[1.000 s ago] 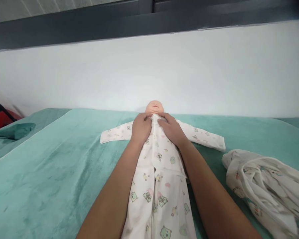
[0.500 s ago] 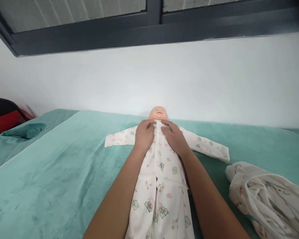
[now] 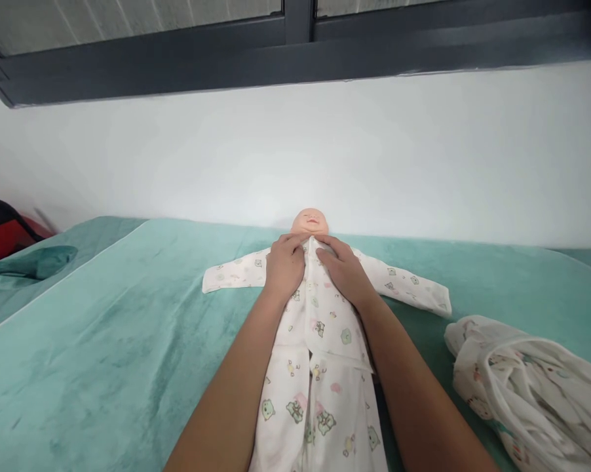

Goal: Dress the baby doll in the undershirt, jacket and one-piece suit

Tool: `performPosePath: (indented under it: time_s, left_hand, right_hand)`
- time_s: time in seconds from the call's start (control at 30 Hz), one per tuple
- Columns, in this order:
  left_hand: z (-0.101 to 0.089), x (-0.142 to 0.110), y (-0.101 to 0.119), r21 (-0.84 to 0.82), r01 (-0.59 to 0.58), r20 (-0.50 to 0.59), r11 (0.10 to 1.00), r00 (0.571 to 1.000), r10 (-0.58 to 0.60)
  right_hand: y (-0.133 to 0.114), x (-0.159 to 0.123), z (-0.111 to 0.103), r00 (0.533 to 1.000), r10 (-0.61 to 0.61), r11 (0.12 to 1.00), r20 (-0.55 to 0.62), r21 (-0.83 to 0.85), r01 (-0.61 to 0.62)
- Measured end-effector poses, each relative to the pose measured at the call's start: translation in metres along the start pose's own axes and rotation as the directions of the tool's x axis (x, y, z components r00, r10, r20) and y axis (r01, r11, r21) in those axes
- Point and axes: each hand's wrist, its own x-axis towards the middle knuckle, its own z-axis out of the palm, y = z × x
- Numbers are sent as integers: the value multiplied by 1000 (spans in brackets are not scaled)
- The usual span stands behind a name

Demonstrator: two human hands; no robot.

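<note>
A baby doll lies on its back, its bald head (image 3: 310,221) near the wall. It wears a white baby shirt (image 3: 320,314) printed with small bears, sleeves spread out to both sides. Below the shirt's hem are matching baby pants (image 3: 288,400). My left hand (image 3: 285,263) rests on the left of the shirt's chest, fingertips at the collar. Opposite it, my right hand (image 3: 342,265) lies on the other side, its thumb apart from the stretched fingers. Between the hands runs the front seam. The undersides of both hands are hidden.
A crumpled white printed cloth (image 3: 526,387) lies at the right. Teal velvety fabric (image 3: 94,328) covers the surface, with a small fold at far left. A red and black object (image 3: 3,233) sits at the left edge. Behind are a white wall (image 3: 177,157) and dark window frame (image 3: 152,62).
The view has shifted slightly. Both hands stay at the collar with almost the same pose, and the doll lies as before.
</note>
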Motion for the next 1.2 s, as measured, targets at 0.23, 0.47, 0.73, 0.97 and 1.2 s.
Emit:
performPosePath:
  time_s: [0.23, 0.47, 0.73, 0.97, 1.2]
  left_hand:
    - [0, 0, 0, -44, 52, -7, 998, 999, -52]
    - [1, 1, -2, -88, 38, 0, 995, 999, -38]
    - [-2, 1, 3, -89, 42, 19, 995, 999, -40]
    - [-1, 0, 2, -116, 33, 19, 993, 999, -31]
    - [-2, 0, 2, -134, 40, -7, 990, 999, -41]
  right_hand:
    - [6, 11, -1, 988, -78, 995, 136, -45, 85]
    - [3, 29, 1, 984, -151, 983, 97, -90, 160]
    - [3, 22, 1, 1000, -20, 998, 0, 60, 20]
    - [5, 22, 4, 997, -55, 995, -53, 75, 59]
    - [5, 21, 4, 981, -158, 983, -117, 70, 167]
